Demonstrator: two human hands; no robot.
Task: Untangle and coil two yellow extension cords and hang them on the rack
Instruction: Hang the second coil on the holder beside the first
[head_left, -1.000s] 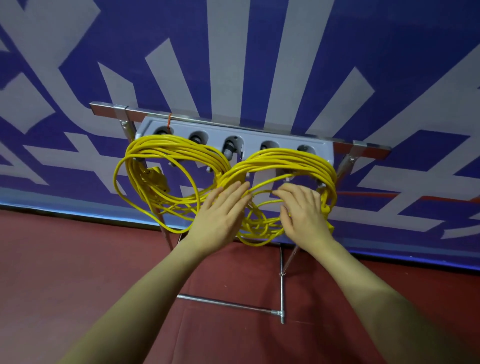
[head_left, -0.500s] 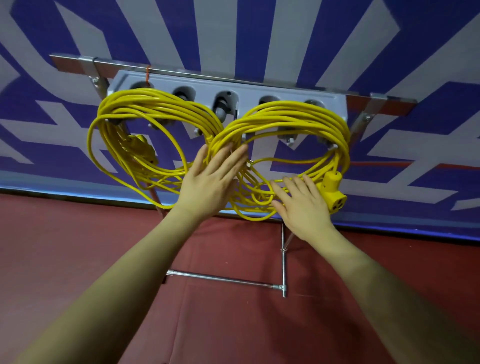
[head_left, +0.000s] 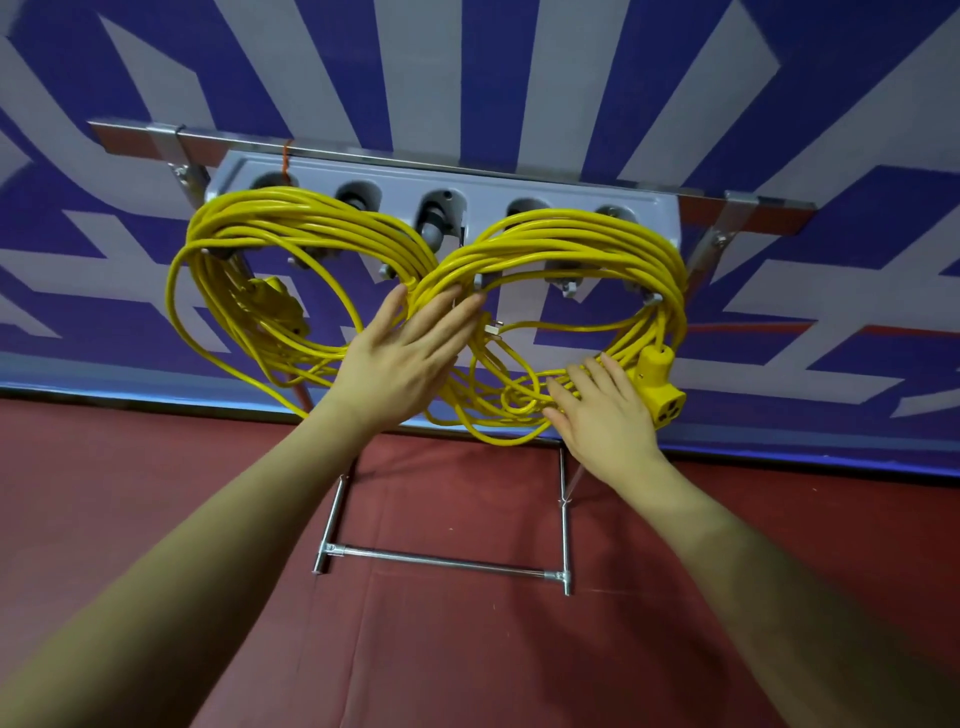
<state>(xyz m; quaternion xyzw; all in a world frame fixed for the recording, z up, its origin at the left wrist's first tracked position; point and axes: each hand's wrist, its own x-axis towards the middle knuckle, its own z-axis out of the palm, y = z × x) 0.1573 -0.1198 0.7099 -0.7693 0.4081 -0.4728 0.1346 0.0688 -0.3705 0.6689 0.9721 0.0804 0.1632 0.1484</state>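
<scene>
The pegs of the grey hook rack (head_left: 571, 200) under the 2 yellow coils are mostly covered by cord, and where the stand's legs meet the rack is hidden behind the coils and hands. The left coil (head_left: 270, 291) hangs from the rack's left pegs, its yellow socket block (head_left: 272, 299) half buried among the loops. The right coil (head_left: 576, 249) hangs from the right pegs; its 3-outlet socket end (head_left: 660, 384) dangles at the lower right and a pronged plug (head_left: 493, 328) pokes out near the middle.

The left hand (head_left: 405, 358) lies flat, fingers straight, pressing where the coils meet, grasping nothing. The right hand (head_left: 602, 410) rests with spread fingers on the right coil's lower loops, just beside the socket end, also unclenched.

Behind is a blue-and-white patterned wall (head_left: 519, 78); below, a red floor (head_left: 156, 493) with the stand's metal crossbar (head_left: 441, 561).
</scene>
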